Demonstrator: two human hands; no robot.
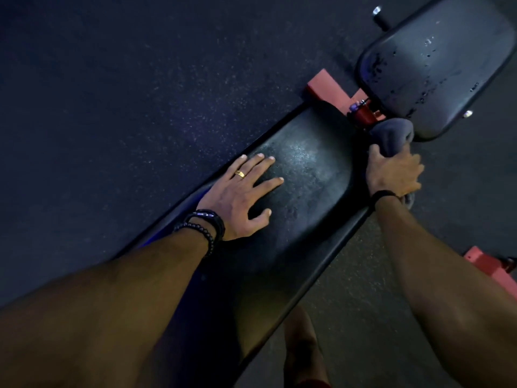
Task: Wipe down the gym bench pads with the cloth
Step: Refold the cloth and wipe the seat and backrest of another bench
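Head view is showing the long back pad lying diagonally, the smaller seat pad beyond it speckled with droplets. The left hand is pressing flat on the back pad, fingers spread, while the right hand is gripping the grey cloth at that pad's far corner. Judging by this, the back pad is nearly finished; next the cloth needs carrying across the gap onto the seat pad.

The single head-worn wide-angle camera looks steeply down and forward, close above the long bench pad and floor.
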